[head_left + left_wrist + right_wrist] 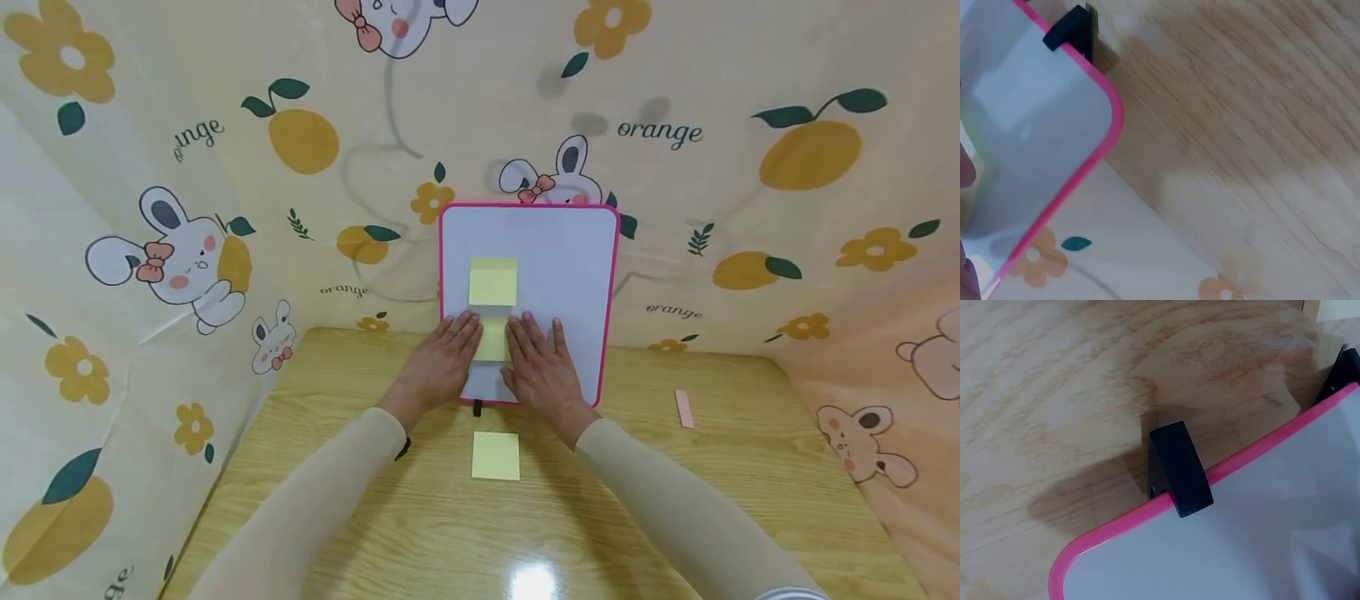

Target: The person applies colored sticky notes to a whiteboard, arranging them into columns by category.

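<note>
A whiteboard [562, 275] with a pink rim stands at the back of the table, propped on black stand clips [1182, 469]. One yellow sticky note [492, 283] is on its upper left part. Below it, a second yellow sticky note [492, 339] lies between both hands. My left hand [442, 362] touches this note's left edge with straight fingers. On the other edge rest the straight fingers of my right hand [543, 367], its palm over the board. Only fingertips of the left hand [966, 169] show in the left wrist view; the right wrist view shows no clear hand.
A yellow sticky note pad [496, 456] lies on the wooden table [420, 533] in front of the board. To the right is a small pink strip [684, 408]. Patterned cloth [480, 100] hangs behind and along both sides.
</note>
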Demonstrator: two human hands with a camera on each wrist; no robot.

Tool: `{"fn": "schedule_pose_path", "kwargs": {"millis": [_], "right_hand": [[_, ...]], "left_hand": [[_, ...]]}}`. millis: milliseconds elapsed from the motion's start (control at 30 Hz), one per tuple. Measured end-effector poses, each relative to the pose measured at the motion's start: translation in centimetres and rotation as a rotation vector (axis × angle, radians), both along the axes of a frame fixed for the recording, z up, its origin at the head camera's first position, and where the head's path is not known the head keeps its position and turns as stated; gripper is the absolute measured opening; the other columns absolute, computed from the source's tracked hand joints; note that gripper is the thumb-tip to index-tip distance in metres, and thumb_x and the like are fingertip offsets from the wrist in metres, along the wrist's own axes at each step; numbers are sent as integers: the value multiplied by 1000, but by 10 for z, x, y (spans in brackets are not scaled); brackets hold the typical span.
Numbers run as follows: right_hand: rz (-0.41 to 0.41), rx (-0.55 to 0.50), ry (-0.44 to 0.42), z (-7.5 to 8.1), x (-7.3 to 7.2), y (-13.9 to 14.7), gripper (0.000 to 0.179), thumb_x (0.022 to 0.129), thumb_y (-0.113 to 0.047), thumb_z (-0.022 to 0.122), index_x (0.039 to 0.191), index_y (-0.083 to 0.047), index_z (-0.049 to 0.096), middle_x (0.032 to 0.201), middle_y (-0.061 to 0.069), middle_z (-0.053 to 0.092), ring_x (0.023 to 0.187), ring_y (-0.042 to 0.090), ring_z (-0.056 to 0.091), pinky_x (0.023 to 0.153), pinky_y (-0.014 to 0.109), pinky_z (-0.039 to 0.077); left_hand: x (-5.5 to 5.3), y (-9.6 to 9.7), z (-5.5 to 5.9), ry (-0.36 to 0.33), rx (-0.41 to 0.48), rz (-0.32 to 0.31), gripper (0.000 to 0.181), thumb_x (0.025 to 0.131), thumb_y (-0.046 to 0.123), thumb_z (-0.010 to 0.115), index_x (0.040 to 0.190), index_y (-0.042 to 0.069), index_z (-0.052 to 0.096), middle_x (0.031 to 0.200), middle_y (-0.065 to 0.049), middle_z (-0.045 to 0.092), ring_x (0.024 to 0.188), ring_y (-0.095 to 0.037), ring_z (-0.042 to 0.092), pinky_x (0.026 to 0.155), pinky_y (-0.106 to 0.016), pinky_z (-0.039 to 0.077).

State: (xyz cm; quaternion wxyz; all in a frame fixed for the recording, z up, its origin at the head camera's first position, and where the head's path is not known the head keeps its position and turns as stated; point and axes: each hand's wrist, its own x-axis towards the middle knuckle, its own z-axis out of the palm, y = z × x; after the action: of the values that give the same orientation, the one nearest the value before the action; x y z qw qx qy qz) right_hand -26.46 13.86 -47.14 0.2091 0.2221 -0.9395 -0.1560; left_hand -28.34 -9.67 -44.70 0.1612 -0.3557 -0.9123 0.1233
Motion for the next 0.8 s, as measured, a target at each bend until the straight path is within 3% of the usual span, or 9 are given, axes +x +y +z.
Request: {"fn": "schedule_pose_path", "kwargs": {"millis": [300, 600, 800], "right_hand": [[-27, 16, -31, 2, 1, 0, 73, 111, -50, 43, 168, -9, 24, 177, 4, 15, 166, 26, 3, 133, 64, 2], [-21, 73, -28, 6, 3, 0, 74, 111, -52, 40, 169, -10, 22, 178, 4, 12, 166, 28, 0, 132, 66, 2], [-18, 59, -35, 8, 4, -5, 75, 110, -52, 44, 168, -8, 24, 177, 5, 14, 166, 28, 0, 133, 63, 0]], "left_hand": [[-4, 19, -4, 65, -50, -63, 65, 108, 31, 52, 165, 4, 34, 174, -11, 28, 163, -26, 23, 135, -44, 21], [-8, -20, -5, 13, -58, 12, 69, 112, 46, 43, 167, 6, 28, 177, -8, 20, 165, -25, 16, 136, -46, 15], [-8, -23, -6, 12, -63, -4, 70, 112, 49, 40, 167, 6, 29, 176, -8, 20, 165, -25, 17, 136, -45, 16]]}}
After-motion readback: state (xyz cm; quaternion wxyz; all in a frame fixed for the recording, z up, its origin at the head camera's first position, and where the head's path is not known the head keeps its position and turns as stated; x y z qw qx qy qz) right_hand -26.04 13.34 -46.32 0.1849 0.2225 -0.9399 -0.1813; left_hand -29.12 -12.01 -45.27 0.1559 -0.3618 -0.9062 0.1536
